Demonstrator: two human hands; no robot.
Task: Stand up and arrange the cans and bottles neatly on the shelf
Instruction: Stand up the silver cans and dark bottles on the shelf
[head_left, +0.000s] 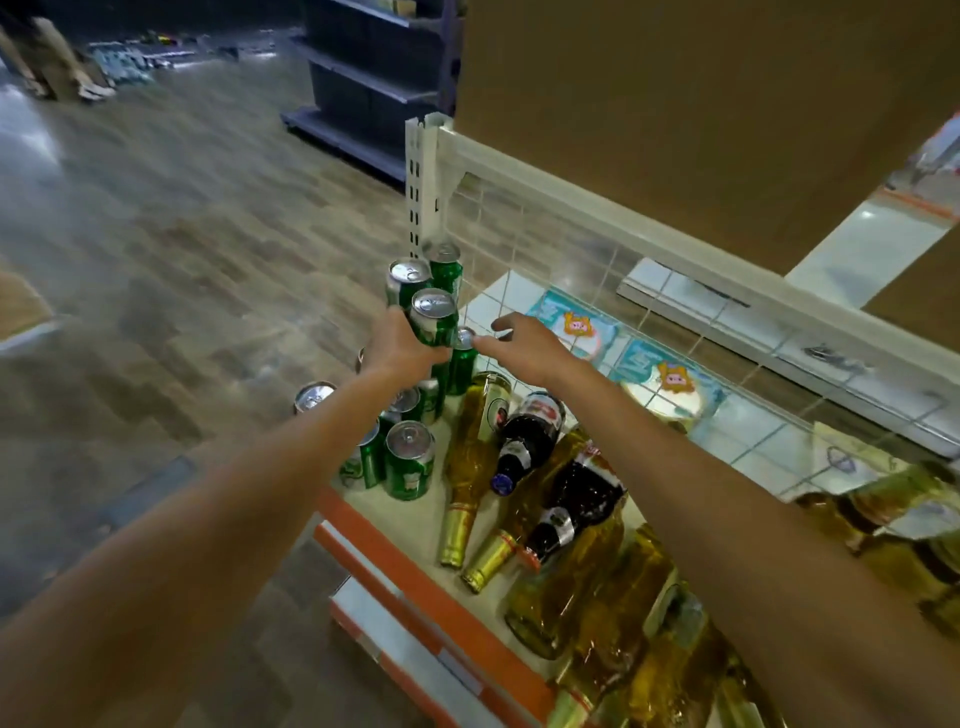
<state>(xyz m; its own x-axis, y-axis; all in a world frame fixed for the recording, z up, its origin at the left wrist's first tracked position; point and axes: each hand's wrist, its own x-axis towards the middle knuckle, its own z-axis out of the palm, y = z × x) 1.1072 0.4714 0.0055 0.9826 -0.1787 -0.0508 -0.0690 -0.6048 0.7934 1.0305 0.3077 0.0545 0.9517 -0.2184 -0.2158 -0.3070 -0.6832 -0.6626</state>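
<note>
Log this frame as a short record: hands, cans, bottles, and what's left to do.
left hand: grips green can
right hand: thumb at top of second can, grip unclear
other cans: upright at left end of shelf
bottles: lying flat on shelf
remaining: stand bottles up

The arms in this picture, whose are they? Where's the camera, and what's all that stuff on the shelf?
They belong to a person. The camera sits on their head and looks down, so you see only their arms. The left hand grips a green can among other standing cans. The right hand reaches toward a neighbouring can and holds nothing. On the shelf, golden bottles and dark bottles lie on their sides, not yet stood up.
</note>
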